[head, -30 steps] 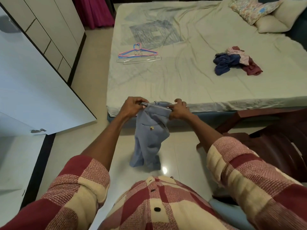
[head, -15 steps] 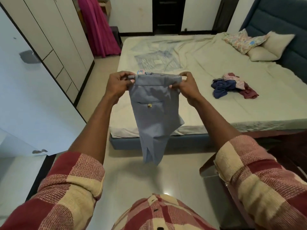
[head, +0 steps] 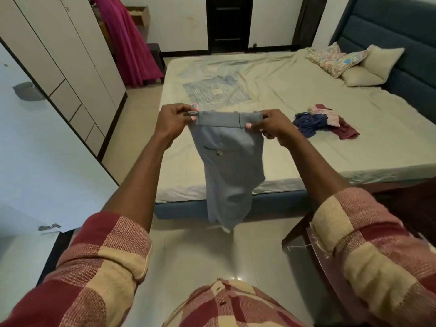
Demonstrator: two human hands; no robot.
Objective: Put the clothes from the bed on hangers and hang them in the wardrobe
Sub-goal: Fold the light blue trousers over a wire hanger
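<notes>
I'm standing in a bedroom at home. In front of me is a wide bed [head: 295,142] with a rumpled pale sheet, pillows [head: 368,67] against a padded blue headboard [head: 387,36], and a small heap of clothes [head: 325,122]. To my left runs a tall wardrobe [head: 59,55] (one white door open beside me). A dark door [head: 227,22] stands in the far wall, and the floor [head: 207,253] is glossy tile.

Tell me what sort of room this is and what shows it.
A bedroom in a home, most likely. A large bed with pillows against a padded headboard fills the far side, and a tall wardrobe lines the wall on the left. A small pile of clothes lies on the sheet.
</notes>
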